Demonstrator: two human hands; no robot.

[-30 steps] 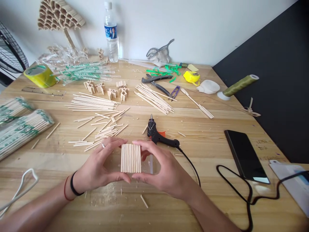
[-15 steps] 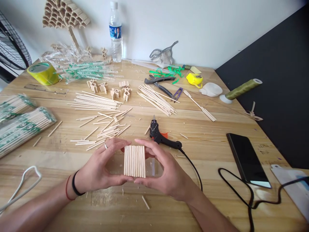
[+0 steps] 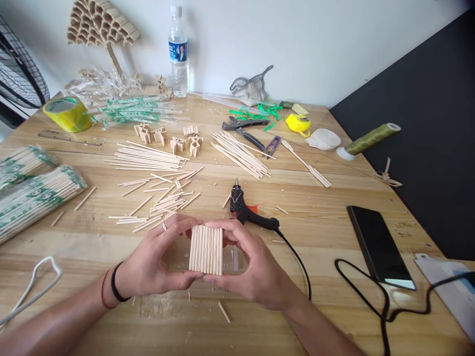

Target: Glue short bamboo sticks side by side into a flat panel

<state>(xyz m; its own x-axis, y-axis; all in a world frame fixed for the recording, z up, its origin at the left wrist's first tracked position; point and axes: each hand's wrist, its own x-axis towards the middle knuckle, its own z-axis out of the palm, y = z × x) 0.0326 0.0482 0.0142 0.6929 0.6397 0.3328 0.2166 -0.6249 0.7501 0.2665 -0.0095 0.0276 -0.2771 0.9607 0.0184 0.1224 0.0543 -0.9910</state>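
Observation:
A small square panel of short wooden sticks [image 3: 206, 250], laid side by side, is held up above the table between both hands. My left hand [image 3: 163, 254] grips its left side, thumb at the bottom edge and fingers at the top. On the right side my right hand [image 3: 248, 259] pinches it the same way. Just beyond the hands lies a black hot glue gun [image 3: 248, 210] with an orange trigger. Loose cut sticks [image 3: 166, 202] are scattered past my left hand. What is behind the panel is hidden.
Longer sticks [image 3: 148, 157] and another pile [image 3: 241, 154] lie farther back, near small stick assemblies [image 3: 177, 144], pliers [image 3: 247, 126] and a yellow tape measure [image 3: 298, 124]. Bagged sticks [image 3: 40, 198] are at left. A phone [image 3: 380, 247] and black cable [image 3: 386, 301] lie right; a water bottle [image 3: 178, 69] stands behind.
The panel has tilted slightly in the hands, and the right fingers have slid a little left along its top edge. The objects on the table have not moved.

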